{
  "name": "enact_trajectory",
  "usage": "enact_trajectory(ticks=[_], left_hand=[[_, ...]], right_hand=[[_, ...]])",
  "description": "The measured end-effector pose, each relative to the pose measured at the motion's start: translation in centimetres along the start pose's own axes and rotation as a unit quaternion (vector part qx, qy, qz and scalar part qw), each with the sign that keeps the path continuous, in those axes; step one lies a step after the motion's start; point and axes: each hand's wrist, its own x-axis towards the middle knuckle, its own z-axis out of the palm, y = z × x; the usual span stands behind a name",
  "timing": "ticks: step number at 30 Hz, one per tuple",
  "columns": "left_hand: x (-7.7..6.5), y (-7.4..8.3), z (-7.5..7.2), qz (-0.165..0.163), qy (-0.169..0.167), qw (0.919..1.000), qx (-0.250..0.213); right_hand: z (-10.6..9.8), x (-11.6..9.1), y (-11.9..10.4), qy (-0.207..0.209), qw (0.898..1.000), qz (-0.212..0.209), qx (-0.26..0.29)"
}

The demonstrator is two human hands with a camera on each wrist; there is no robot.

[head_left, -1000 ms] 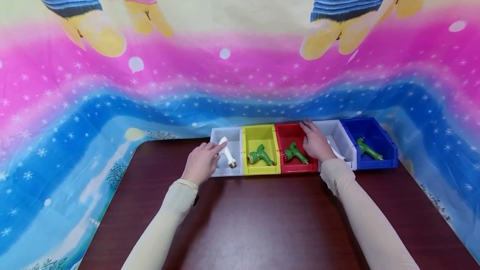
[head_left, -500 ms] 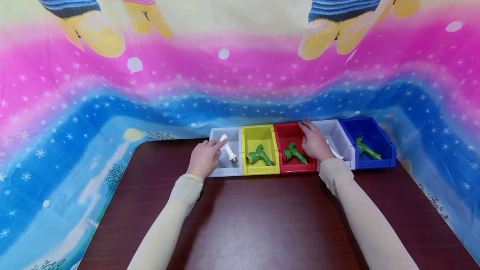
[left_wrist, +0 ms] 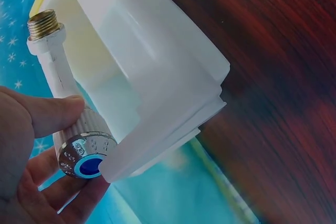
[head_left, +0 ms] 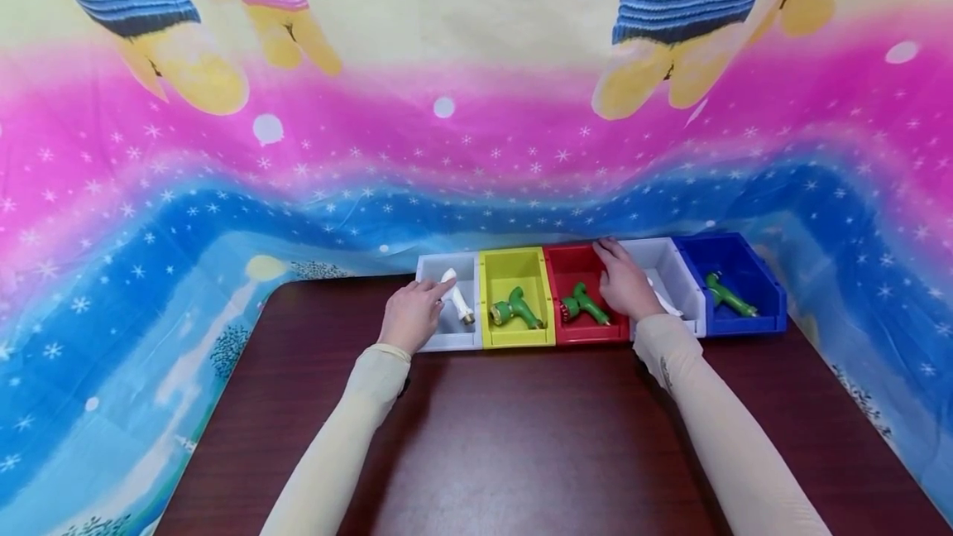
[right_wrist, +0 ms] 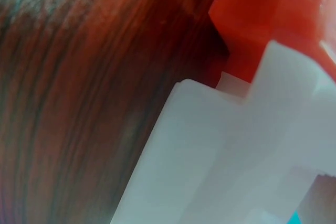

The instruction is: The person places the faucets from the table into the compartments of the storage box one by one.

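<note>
My left hand (head_left: 412,313) holds a white tap (head_left: 457,300) at the left light-coloured bin (head_left: 450,342). In the left wrist view, my thumb lies on the ribbed part of the tap (left_wrist: 65,77) and fingers curl behind it. Its brass thread points up, and its chrome end with a blue cap is beside the bin's corner. My right hand (head_left: 628,281) rests on the rims between the red bin (head_left: 591,337) and the right light-coloured bin (head_left: 698,304), fingers extended. It partly hides a white object (head_left: 664,301). Only a sliver of that hand (right_wrist: 323,203) shows in the right wrist view.
The bins form one row along the table's (head_left: 521,437) back edge. A green tap (head_left: 517,308) lies in the yellow bin (head_left: 519,339), another green tap (head_left: 584,304) in the red one. The blue bin (head_left: 774,308) holds a green tap (head_left: 730,298). Printed cloth (head_left: 476,147) hangs behind.
My left hand has shifted slightly right, and the upper end of the white tap with it. My right hand stays in place on the bins. The head view has moved a little.
</note>
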Motion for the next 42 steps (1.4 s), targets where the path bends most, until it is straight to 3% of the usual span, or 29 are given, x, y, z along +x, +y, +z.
enact_trajectory(ticks=[19, 28, 42], left_hand=[[0.1, 0.3, 1.3, 0.005, 0.007, 0.9999, 0.013], [0.1, 0.6, 1.6, -0.007, 0.0, 0.9999, 0.01], [0.0, 0.4, 2.9, 0.011, 0.025, 0.9991, 0.034]], right_hand=[[0.0, -0.1, -0.1, 0.006, 1.0, 0.005, 0.006], [0.0, -0.2, -0.2, 0.004, 1.0, 0.004, 0.006], [0.0, -0.2, 0.0, 0.004, 1.0, 0.003, 0.007]])
